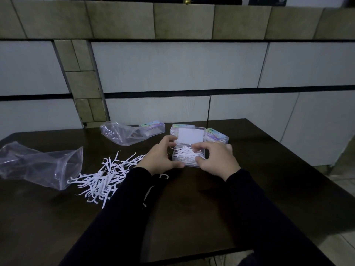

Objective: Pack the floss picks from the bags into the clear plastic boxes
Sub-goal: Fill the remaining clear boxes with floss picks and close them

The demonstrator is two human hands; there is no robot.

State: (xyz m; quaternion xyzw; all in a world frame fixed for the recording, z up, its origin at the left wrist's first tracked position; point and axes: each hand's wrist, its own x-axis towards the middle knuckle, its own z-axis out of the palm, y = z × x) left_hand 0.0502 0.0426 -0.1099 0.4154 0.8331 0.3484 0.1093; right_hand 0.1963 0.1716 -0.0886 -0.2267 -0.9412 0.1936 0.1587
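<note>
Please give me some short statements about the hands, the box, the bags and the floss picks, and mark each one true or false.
1. The open clear plastic box holds white floss picks. True.
2. Both hands, left and right, are at this box. True.
3. The loose pile of white floss picks lies right of the box. False: it lies left.
4. The crumpled clear plastic bag stands on the box. False: it lies on the dark wooden table.
</note>
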